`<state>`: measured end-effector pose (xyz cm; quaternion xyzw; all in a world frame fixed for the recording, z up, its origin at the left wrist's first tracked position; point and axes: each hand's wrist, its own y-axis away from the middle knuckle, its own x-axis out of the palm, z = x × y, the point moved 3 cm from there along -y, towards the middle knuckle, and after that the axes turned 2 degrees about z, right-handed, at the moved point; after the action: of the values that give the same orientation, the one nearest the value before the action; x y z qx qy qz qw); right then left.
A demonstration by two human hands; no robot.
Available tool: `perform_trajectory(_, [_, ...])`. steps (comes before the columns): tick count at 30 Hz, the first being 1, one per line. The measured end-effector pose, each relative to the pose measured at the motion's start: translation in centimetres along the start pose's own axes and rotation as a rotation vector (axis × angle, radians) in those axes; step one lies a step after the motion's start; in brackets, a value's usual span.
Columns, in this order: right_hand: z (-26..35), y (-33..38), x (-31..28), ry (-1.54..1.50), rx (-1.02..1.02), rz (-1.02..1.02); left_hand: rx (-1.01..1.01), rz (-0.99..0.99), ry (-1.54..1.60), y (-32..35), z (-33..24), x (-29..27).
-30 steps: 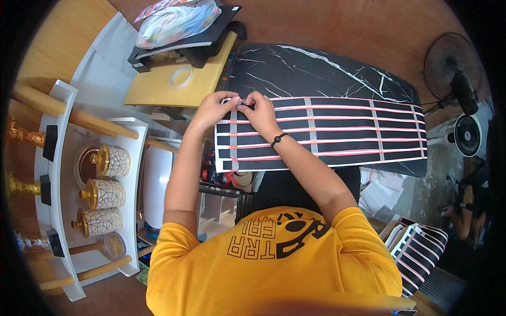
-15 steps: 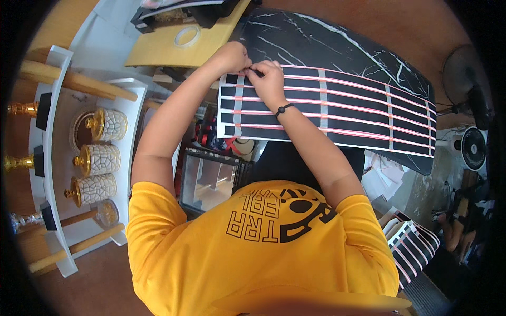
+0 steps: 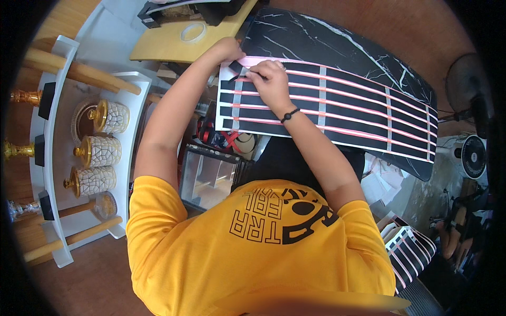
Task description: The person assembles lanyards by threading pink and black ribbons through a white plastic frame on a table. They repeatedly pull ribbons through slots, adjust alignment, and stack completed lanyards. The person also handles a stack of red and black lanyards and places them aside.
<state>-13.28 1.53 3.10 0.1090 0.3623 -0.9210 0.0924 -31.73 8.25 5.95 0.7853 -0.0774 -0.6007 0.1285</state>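
Observation:
A long white sheet (image 3: 225, 84) bears rows of black strips with pink and white lines between them, crossed by bands of grey tape (image 3: 322, 95). My right hand (image 3: 271, 83) is closed in a pinch at the sheet's far left end, gripping a black strip (image 3: 239, 69). The loose end of that strip is lifted and tilted, baring a pink patch beneath. At the far left corner my left hand (image 3: 229, 50) is curled against the sheet's edge; what its fingertips hold is hidden.
Under the sheet is a black marble-patterned table (image 3: 295, 39). A tape roll (image 3: 193, 32) lies on a wooden surface at the far left. Gold-lidded jars (image 3: 112, 117) stand on a white shelf at left. A fan (image 3: 473, 157) and more striped sheets (image 3: 408, 255) are at right.
The black strip's end has come up from the sheet in my right hand, uncovering pink. My left hand has drawn slightly apart from the right, toward the sheet's far left corner.

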Motion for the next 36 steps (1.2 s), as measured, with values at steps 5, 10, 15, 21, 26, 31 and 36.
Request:
perform_trajectory(5, [-1.5,0.3,-1.0,-0.200,0.341,-0.013,-0.012,-0.264,0.388,1.7,1.5,-0.9])
perform_trajectory(10, [-3.7,0.7,-0.5,-0.368,0.546,-0.017,0.307,-0.503,0.499,6.8,-0.6,-2.2])
perform_trajectory(15, [-3.8,1.0,0.0,-0.290,0.481,-0.033,0.321,-0.527,0.173,11.5,-3.3,0.6])
perform_trajectory(21, [-2.7,1.1,-0.3,-0.268,0.437,-0.026,0.108,-0.455,0.205,10.7,-3.6,2.7])
perform_trajectory(26, [-2.3,0.5,-0.4,-0.139,0.413,-0.022,0.019,-0.321,0.443,9.8,-2.4,4.2])
perform_trajectory(31, [-2.4,-2.0,1.1,0.152,0.192,0.001,-0.036,-0.320,0.656,9.8,-1.6,4.9])
perform_trajectory(36, [-4.3,-4.3,1.5,0.159,0.391,0.013,-0.023,-0.239,0.776,10.3,-1.9,4.8])
